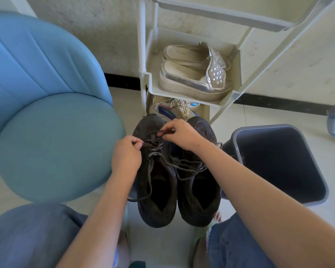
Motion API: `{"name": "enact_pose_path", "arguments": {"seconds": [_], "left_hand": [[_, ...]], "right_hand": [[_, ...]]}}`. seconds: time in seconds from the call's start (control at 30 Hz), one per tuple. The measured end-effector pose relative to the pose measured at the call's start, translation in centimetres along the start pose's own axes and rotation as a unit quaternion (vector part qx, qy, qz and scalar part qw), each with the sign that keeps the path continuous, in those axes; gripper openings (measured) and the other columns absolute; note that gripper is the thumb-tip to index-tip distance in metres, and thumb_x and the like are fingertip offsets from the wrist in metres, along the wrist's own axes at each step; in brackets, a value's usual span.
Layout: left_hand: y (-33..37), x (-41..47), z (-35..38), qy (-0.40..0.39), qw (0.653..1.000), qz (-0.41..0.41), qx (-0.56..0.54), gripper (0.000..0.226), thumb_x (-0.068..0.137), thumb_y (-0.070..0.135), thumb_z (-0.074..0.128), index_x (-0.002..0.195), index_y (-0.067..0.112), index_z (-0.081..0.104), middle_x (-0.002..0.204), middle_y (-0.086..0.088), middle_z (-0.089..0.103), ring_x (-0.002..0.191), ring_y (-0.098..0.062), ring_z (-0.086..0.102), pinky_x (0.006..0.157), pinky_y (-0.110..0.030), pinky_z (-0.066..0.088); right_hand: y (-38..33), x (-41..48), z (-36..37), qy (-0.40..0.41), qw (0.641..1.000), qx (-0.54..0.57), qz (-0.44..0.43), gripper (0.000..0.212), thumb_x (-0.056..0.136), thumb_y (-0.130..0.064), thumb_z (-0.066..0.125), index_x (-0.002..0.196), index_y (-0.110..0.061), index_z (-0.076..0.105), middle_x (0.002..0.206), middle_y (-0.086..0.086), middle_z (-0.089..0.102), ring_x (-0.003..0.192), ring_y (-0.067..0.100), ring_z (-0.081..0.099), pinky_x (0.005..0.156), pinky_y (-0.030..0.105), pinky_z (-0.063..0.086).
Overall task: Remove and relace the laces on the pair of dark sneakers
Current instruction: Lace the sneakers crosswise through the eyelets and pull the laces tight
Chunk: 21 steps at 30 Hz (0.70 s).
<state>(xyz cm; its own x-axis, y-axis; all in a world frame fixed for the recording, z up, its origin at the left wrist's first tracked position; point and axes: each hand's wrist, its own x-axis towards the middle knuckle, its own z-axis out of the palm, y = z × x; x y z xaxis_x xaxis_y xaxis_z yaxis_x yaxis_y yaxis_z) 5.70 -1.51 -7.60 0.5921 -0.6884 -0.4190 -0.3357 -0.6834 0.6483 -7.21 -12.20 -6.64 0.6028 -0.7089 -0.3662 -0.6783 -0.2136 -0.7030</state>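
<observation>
1. The dark sneakers (198, 192) stood side by side on the floor (259, 120), between a blue chair (56, 146) and a grey bin (278, 167).
2. The left hand (126, 154) pinched the left sneaker's lace (156, 151).
3. The right hand (182, 134) pinched it nearer the toe.

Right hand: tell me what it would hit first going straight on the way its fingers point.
Probably the left sneaker's toe: the right hand, pinching a lace, points leftward just above it; depth is unclear.
</observation>
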Motion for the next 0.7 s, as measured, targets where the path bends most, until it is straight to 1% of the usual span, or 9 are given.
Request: {"name": "enact_pose_path", "arguments": {"seconds": [0.07,0.17,0.23,0.27,0.3,0.4,0.5,0.6,0.7], "left_hand": [[0.1,-0.2,-0.2,0.014,1.0,0.012,0.007,0.017,0.096,0.008,0.049,0.091,0.018,0.062,0.109,-0.007,0.064,0.095,-0.021,0.055,0.076,-0.027,0.036],[0.3,-0.2,-0.4,0.015,1.0,0.01,0.001,0.029,0.095,0.001,0.043,0.1,0.015,0.068,0.113,-0.007,0.064,0.102,-0.022,0.057,0.078,-0.025,0.036],[0.4,-0.1,-0.4,0.017,1.0,0.016,-0.009,0.035,0.095,-0.001,0.039,0.108,0.014,0.067,0.115,-0.006,0.064,0.105,-0.022,0.057,0.08,-0.024,0.037],[0.4,0.0,-0.4,0.021,0.999,0.025,-0.014,0.034,0.096,0.001,0.039,0.109,0.015,0.067,0.116,-0.006,0.065,0.106,-0.022,0.058,0.081,-0.024,0.037],[0.4,0.1,-0.3,0.027,0.999,0.037,-0.015,0.032,0.097,0.004,0.04,0.108,0.016,0.068,0.116,-0.006,0.065,0.106,-0.022,0.058,0.082,-0.024,0.038],[0.3,0.5,0.3,0.032,0.997,0.076,0.001,0.03,0.097,0.009,0.044,0.106,0.02,0.07,0.115,-0.004,0.066,0.105,-0.022,0.059,0.085,-0.029,0.042],[0.1,0.7,0.7,0.016,0.996,0.088,0.019,0.029,0.097,0.01,0.046,0.111,0.019,0.07,0.115,-0.006,0.067,0.106,-0.026,0.059,0.088,-0.034,0.045],[-0.2,0.9,0.7,0.004,0.995,0.09,0.031,0.031,0.097,0.007,0.045,0.109,0.018,0.071,0.116,-0.008,0.066,0.106,-0.027,0.059,0.087,-0.034,0.045],[-0.2,1.0,0.6,-0.005,0.994,0.103,0.039,0.03,0.096,0.008,0.048,0.103,0.023,0.073,0.115,-0.005,0.066,0.105,-0.025,0.059,0.087,-0.033,0.045]], "right_hand": [[-0.5,0.1,0.4,-0.011,1.0,0.003,-0.013,0.02,0.087,-0.004,0.062,0.101,-0.01,0.074,0.082,-0.015,0.058,0.08,0.0,0.054,0.08,0.01,0.043],[-0.9,0.2,0.7,-0.026,0.999,-0.023,-0.025,0.018,0.086,-0.012,0.066,0.102,-0.013,0.074,0.085,-0.012,0.06,0.079,0.0,0.053,0.071,0.01,0.039],[-1.0,0.3,0.6,-0.034,0.998,-0.038,-0.029,0.015,0.086,-0.014,0.069,0.1,-0.011,0.074,0.08,-0.014,0.055,0.073,-0.001,0.05,0.067,0.006,0.037],[-1.0,0.4,0.6,-0.036,0.998,-0.048,-0.028,0.015,0.086,-0.014,0.069,0.099,-0.01,0.074,0.079,-0.012,0.055,0.073,0.0,0.05,0.066,0.006,0.038],[-1.0,0.6,0.7,-0.038,0.997,-0.057,-0.023,0.014,0.086,-0.014,0.069,0.098,-0.009,0.074,0.081,-0.008,0.058,0.074,0.002,0.052,0.068,0.011,0.04],[-1.1,0.9,1.1,-0.034,0.997,-0.067,0.003,0.014,0.089,-0.016,0.066,0.098,-0.007,0.071,0.094,0.006,0.066,0.085,0.016,0.059,0.079,0.027,0.047],[-1.2,0.9,1.3,-0.02,0.998,-0.045,0.027,0.016,0.093,-0.017,0.06,0.1,-0.005,0.067,0.095,0.009,0.064,0.087,0.02,0.059,0.081,0.03,0.048],[-0.8,0.8,1.1,-0.007,0.999,-0.008,0.044,0.018,0.097,-0.016,0.054,0.101,-0.002,0.064,0.08,0.003,0.059,0.074,0.015,0.056,0.072,0.025,0.046],[-0.4,0.7,1.1,0.011,0.997,0.041,0.059,0.021,0.099,-0.014,0.048,0.097,0.001,0.063,0.074,-0.002,0.058,0.064,0.005,0.052,0.06,0.011,0.04]]}}
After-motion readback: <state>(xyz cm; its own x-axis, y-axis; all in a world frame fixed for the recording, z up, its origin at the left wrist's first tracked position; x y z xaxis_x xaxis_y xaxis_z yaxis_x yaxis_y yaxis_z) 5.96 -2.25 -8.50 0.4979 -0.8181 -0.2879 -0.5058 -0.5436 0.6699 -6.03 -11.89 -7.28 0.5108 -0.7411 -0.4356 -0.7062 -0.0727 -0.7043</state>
